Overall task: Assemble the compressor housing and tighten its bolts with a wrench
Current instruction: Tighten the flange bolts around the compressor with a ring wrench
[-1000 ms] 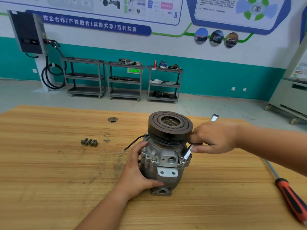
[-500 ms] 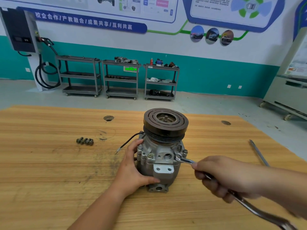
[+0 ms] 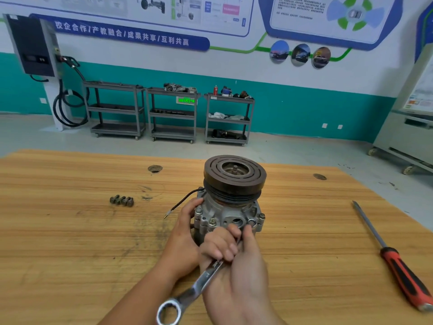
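A broad wooden bench [image 3: 70, 242] fills the lower part of the view, with three grey shelf carts [image 3: 173, 113] standing against the teal wall beyond it. Near the middle of the bench the compressor [image 3: 232, 195] stands upright, its dark grooved pulley on top and the pale metal housing below, with flange bolts [image 3: 212, 222] showing along the front edge. The left hand [image 3: 185, 235] comes in from below and wraps around the left side of the housing, thumb towards the front and fingers curled round the far side. The right hand [image 3: 234, 266] sits directly in front of the compressor, just beside the left hand and covering the lower front of the housing; its fingers are curled tight round the shaft of the wrench [image 3: 199, 285]. The wrench slants from its free ring end, low and near the viewer, up through that fist to the front-right corner of the flange, where its far end meets a bolt. Well apart to the right, a screwdriver [image 3: 391, 258] with a red and black handle lies on the bench, tip pointing away. To the left of the compressor, a small cluster of loose bolts [image 3: 121, 200] lies on the wood. A thin black wire [image 3: 180, 202] trails from the housing's upper left down to the bench, just above the left hand.
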Action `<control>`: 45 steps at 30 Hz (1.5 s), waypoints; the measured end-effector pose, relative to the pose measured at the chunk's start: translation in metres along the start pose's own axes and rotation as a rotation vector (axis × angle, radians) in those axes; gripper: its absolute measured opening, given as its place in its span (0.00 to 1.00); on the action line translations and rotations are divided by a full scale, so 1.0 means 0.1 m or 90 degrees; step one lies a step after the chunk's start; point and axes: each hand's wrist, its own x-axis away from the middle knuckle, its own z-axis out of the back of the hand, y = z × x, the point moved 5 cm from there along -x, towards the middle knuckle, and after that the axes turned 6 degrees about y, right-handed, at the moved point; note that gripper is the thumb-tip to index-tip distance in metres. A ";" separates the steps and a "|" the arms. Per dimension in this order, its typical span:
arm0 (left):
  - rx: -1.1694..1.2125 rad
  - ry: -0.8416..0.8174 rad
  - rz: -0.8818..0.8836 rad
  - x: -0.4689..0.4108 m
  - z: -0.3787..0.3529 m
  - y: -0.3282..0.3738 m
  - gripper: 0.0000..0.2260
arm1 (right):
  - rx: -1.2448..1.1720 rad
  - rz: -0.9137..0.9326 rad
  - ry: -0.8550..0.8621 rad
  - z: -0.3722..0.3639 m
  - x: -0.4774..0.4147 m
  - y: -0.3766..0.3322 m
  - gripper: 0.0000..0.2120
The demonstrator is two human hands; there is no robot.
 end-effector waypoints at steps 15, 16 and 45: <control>-0.056 -0.051 -0.028 0.01 0.05 -0.04 0.51 | 1.018 0.253 -0.034 0.47 0.24 -1.43 0.12; -0.054 -0.051 -0.027 0.01 0.05 -0.04 0.51 | 1.182 0.306 -0.081 0.35 0.23 -1.50 0.14; -0.063 -0.048 -0.041 0.00 0.03 -0.05 0.52 | 2.121 0.269 -0.655 -0.78 -0.59 -1.27 0.29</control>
